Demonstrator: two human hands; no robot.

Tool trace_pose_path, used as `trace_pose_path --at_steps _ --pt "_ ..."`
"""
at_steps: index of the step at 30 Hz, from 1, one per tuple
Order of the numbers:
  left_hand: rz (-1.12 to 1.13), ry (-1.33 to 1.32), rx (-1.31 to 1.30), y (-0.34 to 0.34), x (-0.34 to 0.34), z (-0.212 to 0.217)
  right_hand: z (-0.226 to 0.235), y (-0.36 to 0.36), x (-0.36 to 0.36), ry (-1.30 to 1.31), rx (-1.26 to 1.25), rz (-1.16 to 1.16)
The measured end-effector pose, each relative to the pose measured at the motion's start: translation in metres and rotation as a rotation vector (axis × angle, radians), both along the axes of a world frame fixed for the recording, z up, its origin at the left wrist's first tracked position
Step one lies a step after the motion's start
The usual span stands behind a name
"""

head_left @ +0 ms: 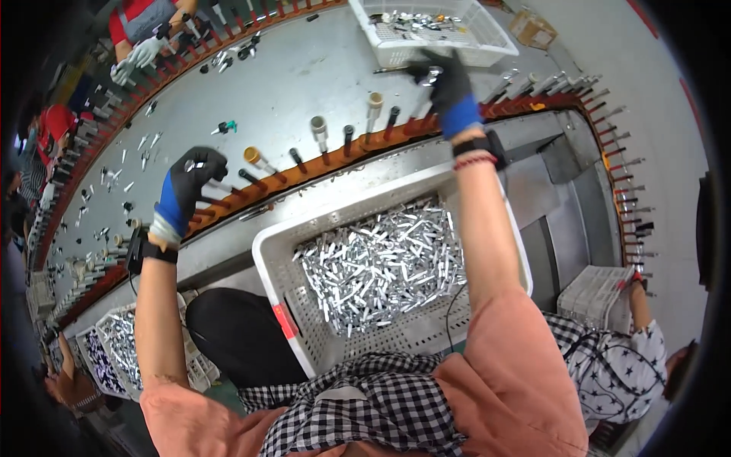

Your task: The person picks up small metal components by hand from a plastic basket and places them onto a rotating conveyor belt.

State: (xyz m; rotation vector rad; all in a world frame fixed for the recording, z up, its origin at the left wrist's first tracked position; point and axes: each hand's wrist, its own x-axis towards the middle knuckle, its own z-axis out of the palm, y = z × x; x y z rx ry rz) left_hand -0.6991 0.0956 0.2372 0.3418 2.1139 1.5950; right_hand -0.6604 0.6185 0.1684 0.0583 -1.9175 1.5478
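My left hand [194, 177], in a black and blue glove, is closed with its fingers curled at the row of red upright pegs [276, 177] on the bench edge. A small shiny metal part [195, 164] shows at its fingers. Farther right and forward, my right hand [451, 90] is gloved alike and reaches over the pegs beside a white basket [411, 55]. Another small shiny metal part [432, 75] shows between its thumb and fingers. Below my arms stands a white plastic crate [268, 247] holding a heap of silver metal pieces [381, 263].
Pegs carrying metal and dark parts curve round the grey metal table [289, 76]. Loose parts [110, 177] lie on it at left. A cardboard box [533, 29] stands behind the basket. Co-workers' gloved hands [141, 57] are at the far left; another person [620, 365] sits at right.
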Motion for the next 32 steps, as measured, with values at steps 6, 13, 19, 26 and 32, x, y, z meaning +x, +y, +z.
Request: trace_pose_path --at_steps 6,13,19,26,32 --pt "0.120 0.964 -0.296 -0.021 0.104 0.025 0.154 -0.152 0.110 -0.619 0.087 0.312" --pt "0.186 0.265 0.061 0.015 0.143 0.057 0.058 0.071 0.102 -0.174 0.220 -0.061" --pt "0.264 0.221 0.001 0.029 0.176 0.068 0.004 0.078 -0.013 -0.250 0.289 0.067" --pt "0.322 0.266 0.100 0.009 0.193 0.061 0.103 -0.105 0.088 -0.113 0.143 0.162" --pt "0.290 0.387 -0.015 0.001 0.193 0.050 0.075 -0.105 0.143 -0.870 0.416 0.710"
